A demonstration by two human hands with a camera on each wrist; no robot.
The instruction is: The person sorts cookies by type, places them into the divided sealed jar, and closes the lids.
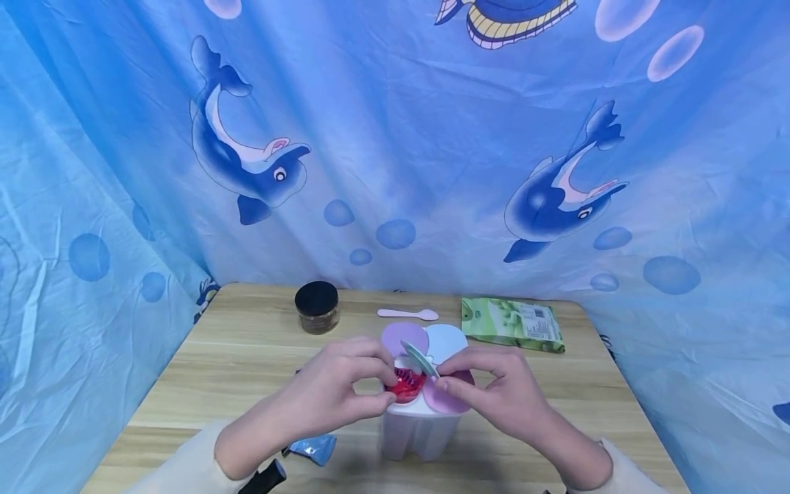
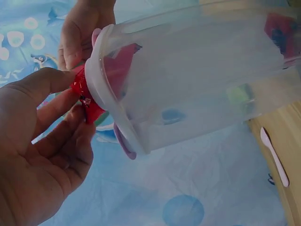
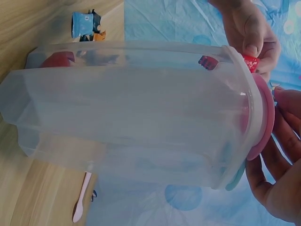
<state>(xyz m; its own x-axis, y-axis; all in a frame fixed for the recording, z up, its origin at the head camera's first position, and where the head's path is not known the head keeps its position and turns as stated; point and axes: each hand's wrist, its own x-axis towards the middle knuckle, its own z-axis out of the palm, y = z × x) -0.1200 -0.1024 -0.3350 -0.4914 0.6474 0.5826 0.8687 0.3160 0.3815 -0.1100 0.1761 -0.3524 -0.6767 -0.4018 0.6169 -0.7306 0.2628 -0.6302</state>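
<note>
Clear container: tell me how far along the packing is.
Looks done: one red packet lies in the bottom of the container. In hand: the left hand pinches another red packet at the opening, while the right hand holds up the green lid. Apparently left: releasing that packet, closing the lid, perhaps adding the blue packet on the table.

Hands, two in total — one left hand (image 1: pixel 345 377) and one right hand (image 1: pixel 494 387). Container (image 1: pixel 420 439): one. Lids (image 1: pixel 404 337): four, one each in purple, pale blue, pink and green. Red packets (image 1: pixel 407 385): at least two, one at the mouth and one at the bottom; cloudy walls prevent a firm total. Blue packet (image 1: pixel 316 449): one; dark and orange scraps (image 3: pixel 99 36) beside it, number uncertain. Jar (image 1: pixel 317 310): one. Spoon (image 1: pixel 407 314): one. Pouch (image 1: pixel 512 324): one. Table (image 1: pixel 247 384): one. Dolphins (image 1: pixel 243 154) printed in the head view: two — pink bubbles (image 1: pixel 675 53) there, three
</note>
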